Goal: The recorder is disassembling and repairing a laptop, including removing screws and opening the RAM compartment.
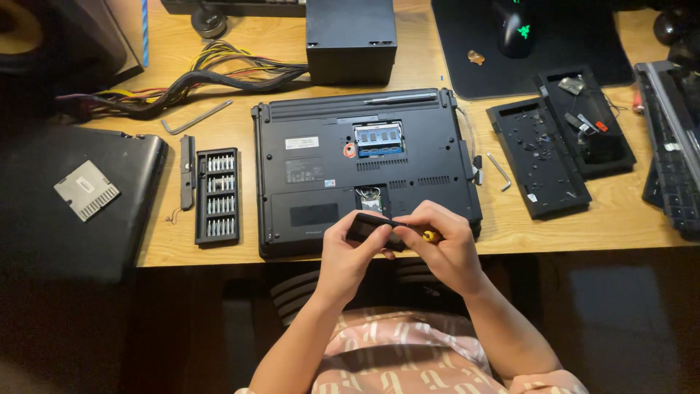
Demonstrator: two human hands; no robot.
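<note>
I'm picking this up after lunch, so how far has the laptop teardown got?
Done: the laptop lies bottom-up with the memory bay uncovered, and a second small bay is open too. In hand: the left hand and right hand hold a small black part at the front edge. Left: the rest of the base looks closed; the bit set lies beside it.

A black power supply box stands at the counter's far edge, its bundle of coloured cables trailing toward the left edge, with a bent hex key just in front. Near the left edge lie a tray of screwdriver bits and a closed dark laptop bearing a small grey heatsink. Toward the right edge sit two black plastic panels, and a mouse rests on a black mat at the far right corner.
</note>
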